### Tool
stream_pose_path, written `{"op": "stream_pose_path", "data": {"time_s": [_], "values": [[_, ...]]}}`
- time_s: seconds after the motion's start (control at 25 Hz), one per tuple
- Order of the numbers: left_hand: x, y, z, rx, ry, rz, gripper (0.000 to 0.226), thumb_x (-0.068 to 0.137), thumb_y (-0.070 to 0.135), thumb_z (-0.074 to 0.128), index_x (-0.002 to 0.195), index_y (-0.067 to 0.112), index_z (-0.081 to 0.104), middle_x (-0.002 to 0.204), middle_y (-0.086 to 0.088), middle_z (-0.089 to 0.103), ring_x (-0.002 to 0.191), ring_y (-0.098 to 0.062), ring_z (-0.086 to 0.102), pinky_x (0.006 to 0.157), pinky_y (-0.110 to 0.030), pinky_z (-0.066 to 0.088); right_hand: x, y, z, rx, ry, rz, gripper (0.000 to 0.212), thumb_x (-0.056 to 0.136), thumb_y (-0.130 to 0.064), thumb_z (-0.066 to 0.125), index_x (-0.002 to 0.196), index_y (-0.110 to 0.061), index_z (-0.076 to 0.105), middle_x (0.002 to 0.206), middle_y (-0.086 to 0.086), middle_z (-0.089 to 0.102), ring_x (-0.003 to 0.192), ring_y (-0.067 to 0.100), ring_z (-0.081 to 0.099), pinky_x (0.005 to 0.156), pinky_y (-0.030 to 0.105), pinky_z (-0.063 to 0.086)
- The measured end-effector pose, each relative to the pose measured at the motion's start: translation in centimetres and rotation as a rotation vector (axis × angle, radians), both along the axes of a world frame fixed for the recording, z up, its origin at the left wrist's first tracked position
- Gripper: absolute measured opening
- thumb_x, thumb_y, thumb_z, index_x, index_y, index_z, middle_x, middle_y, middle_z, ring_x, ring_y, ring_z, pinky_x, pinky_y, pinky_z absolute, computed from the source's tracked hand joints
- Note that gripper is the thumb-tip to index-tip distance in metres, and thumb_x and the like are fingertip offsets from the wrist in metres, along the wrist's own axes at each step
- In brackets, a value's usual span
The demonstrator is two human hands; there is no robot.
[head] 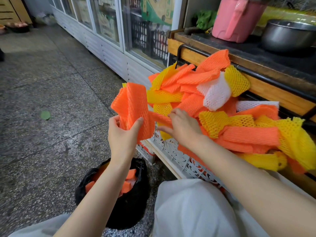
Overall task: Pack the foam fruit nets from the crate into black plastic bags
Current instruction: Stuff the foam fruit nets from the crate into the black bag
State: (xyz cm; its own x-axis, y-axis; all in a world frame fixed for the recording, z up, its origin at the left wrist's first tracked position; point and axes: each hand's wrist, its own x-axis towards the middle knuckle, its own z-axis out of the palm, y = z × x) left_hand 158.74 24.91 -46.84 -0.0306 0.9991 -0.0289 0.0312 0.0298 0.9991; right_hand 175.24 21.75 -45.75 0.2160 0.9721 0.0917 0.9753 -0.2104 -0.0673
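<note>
A white lattice crate [172,151] on the right is heaped with orange, yellow and white foam fruit nets [222,106]. My left hand [122,134] grips a bundle of several orange nets [135,106] held upright beside the crate's left corner. My right hand [183,127] pinches one more orange net [159,118] that stretches from the pile to the bundle. On the floor below my left forearm stands a black plastic bag [131,202], its mouth open, with orange nets inside.
A wooden counter [256,82] with a pink bucket [237,17] and a metal pot [287,35] runs behind the crate. Glass-door coolers [106,31] line the back. Speckled stone floor [42,100] stretches left. My light trousers [196,211] fill the bottom.
</note>
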Motion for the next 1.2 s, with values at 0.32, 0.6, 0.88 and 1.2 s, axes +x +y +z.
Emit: {"op": "stream_pose_path", "data": {"time_s": [0.32, 0.6, 0.88, 1.2], "values": [[-0.1, -0.4, -0.6, -0.012, 0.065, -0.047, 0.044, 0.072, 0.035, 0.078, 0.103, 0.022, 0.049, 0.096, 0.003, 0.062, 0.087, -0.019, 0.064, 0.080, -0.051, 0.054, 0.5, -0.1, 0.4, 0.073, 0.149, -0.122, 0.036, 0.095, -0.025, 0.050, 0.122, -0.005, 0.037, 0.119, 0.013, 0.053, 0.098, 0.033, 0.058, 0.066, 0.036, 0.042], [1.7, -0.1, -3.1, -0.166, 0.246, -0.071, 0.061, 0.065, 0.048, 0.073, 0.110, 0.016, 0.046, 0.102, -0.006, 0.061, 0.089, -0.030, 0.065, 0.075, -0.052, 0.055, 2.8, -3.6, 2.8, 0.424, 0.111, -0.162, 0.030, 0.092, -0.019, 0.054, 0.117, -0.006, 0.044, 0.118, 0.011, 0.049, 0.105, 0.028, 0.054, 0.069, 0.035, 0.040], [4.6, -2.5, -4.5, -0.240, 0.231, -0.130, 0.060, 0.072, 0.040, 0.073, 0.114, 0.011, 0.042, 0.098, -0.004, 0.057, 0.094, -0.032, 0.064, 0.081, -0.050, 0.054, 4.1, -8.7, -0.5, 0.060, -0.089, -0.158, 0.035, 0.094, -0.017, 0.048, 0.127, -0.026, 0.049, 0.119, 0.000, 0.052, 0.112, 0.022, 0.047, 0.082, 0.034, 0.041], [6.3, -5.2, -4.1, -0.305, 0.036, -0.189, 0.048, 0.078, 0.031, 0.074, 0.105, 0.015, 0.038, 0.090, 0.002, 0.053, 0.078, -0.023, 0.064, 0.062, -0.042, 0.057, 2.5, -10.3, -1.5, 0.341, 0.232, -0.115, 0.034, 0.096, -0.020, 0.048, 0.128, -0.010, 0.054, 0.116, 0.006, 0.055, 0.109, 0.023, 0.051, 0.086, 0.034, 0.045]]}}
